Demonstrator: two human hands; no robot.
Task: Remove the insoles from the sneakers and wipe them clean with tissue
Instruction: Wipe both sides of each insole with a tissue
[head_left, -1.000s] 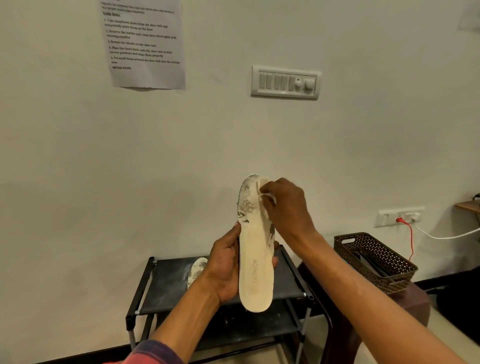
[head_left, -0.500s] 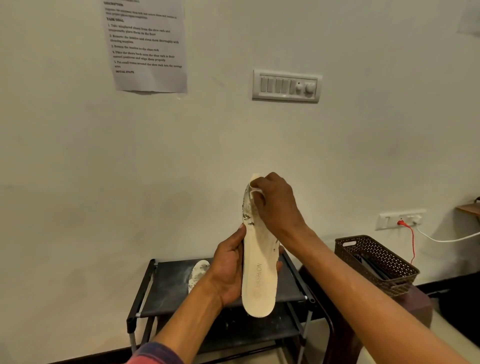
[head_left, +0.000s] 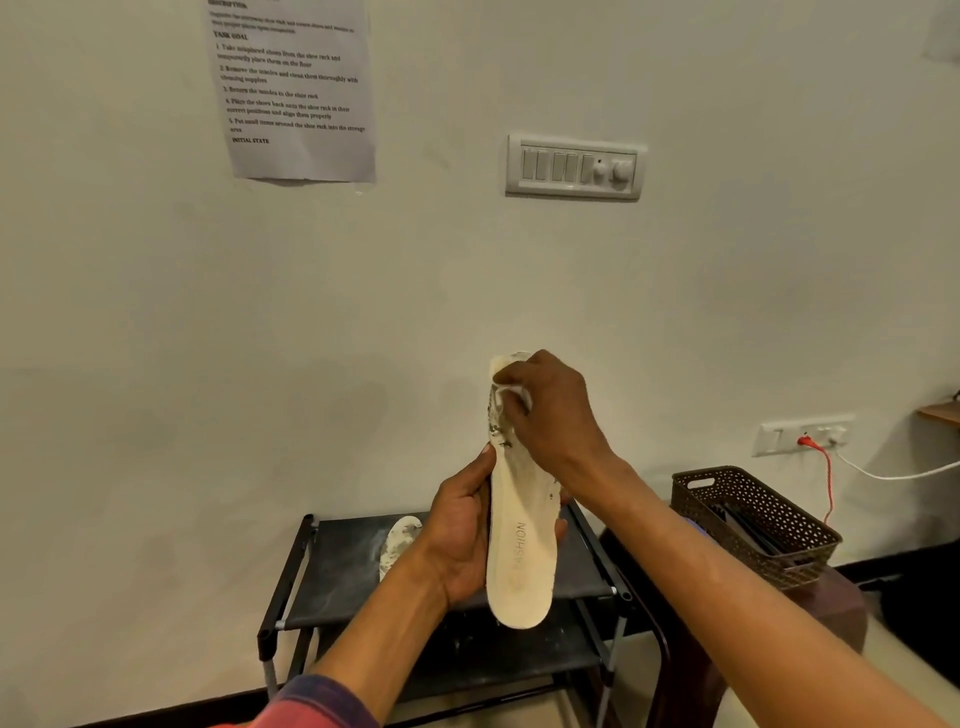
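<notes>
A cream insole (head_left: 519, 551) stands upright in front of me, heel down, with dark grime near its toe end. My left hand (head_left: 460, 540) grips its lower half from the left side. My right hand (head_left: 545, 415) holds a small wad of white tissue (head_left: 511, 395) and presses it against the toe end. A second dirty insole (head_left: 397, 543) lies on the top shelf of the black shoe rack (head_left: 343, 571), partly hidden by my left wrist. No sneakers are in view.
A brown woven basket (head_left: 753, 525) sits on a dark stool (head_left: 675, 649) to the right of the rack. A wall socket with a red plug (head_left: 805, 439) and white cable is behind it. A paper sheet and a switch panel hang on the wall.
My right hand with the tissue slid from the right side of the toe end to its top and left part. The insole stays upright in my left hand.
</notes>
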